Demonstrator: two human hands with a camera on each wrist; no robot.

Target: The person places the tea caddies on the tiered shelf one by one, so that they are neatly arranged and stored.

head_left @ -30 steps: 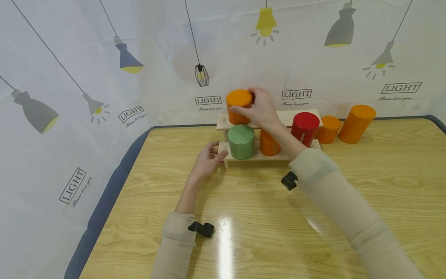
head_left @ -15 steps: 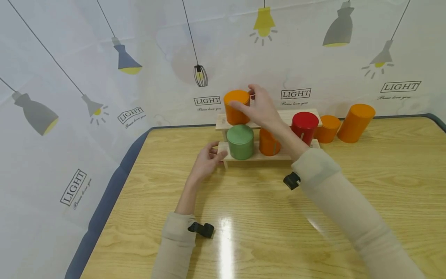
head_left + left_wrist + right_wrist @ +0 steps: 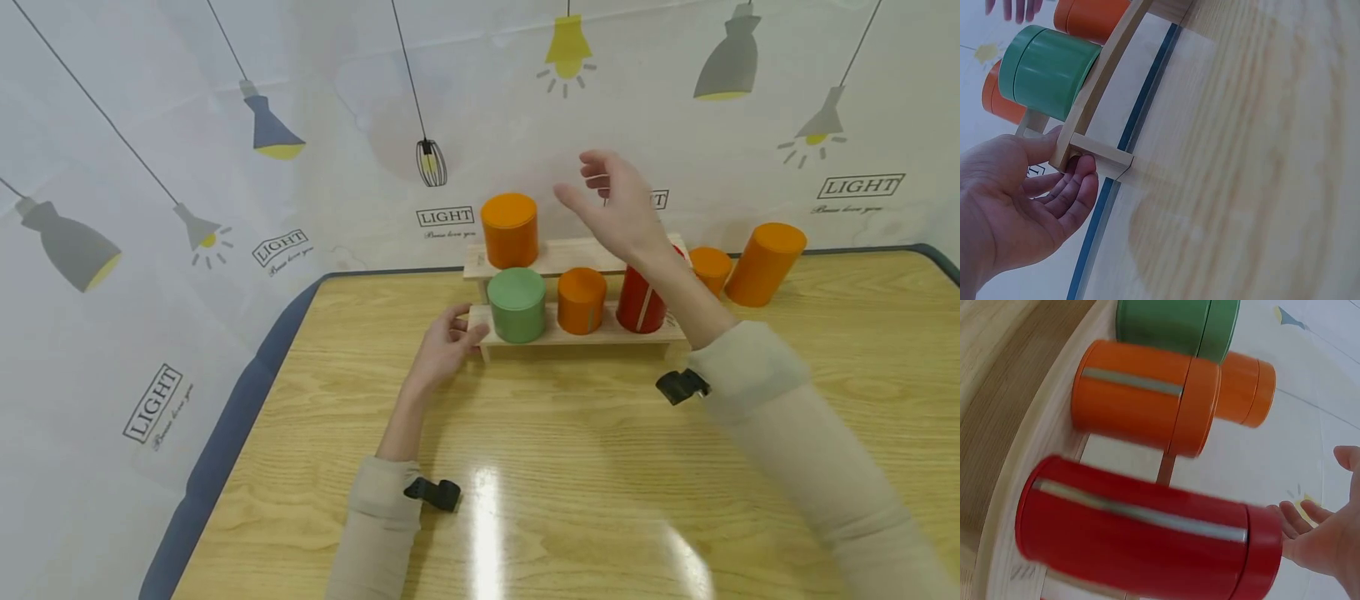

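Observation:
A two-tier wooden rack [image 3: 555, 336] stands at the back of the table. My left hand [image 3: 444, 348] pinches the left end of its lower shelf; in the left wrist view the thumb lies above the board and the fingers curl below. On the upper shelf, at the left, stands an orange canister [image 3: 510, 233]. The lower shelf carries a green canister [image 3: 517, 307], a small orange canister [image 3: 581, 302] and a tall red canister [image 3: 1147, 531]. My right hand [image 3: 626, 208] hovers above the upper shelf, apart from every canister, its fingers loosely bent around nothing.
To the right of the rack, a short orange canister [image 3: 711, 268] and a taller orange canister [image 3: 767, 265] stand on the wooden table [image 3: 570, 467]. Directly behind rises a white curtain [image 3: 337, 167] printed with lamps. A dark blue edge borders the table.
My right hand has let go of the orange canister on the upper shelf and moved up and to the right. That canister stays at the shelf's left end. My left hand has not moved.

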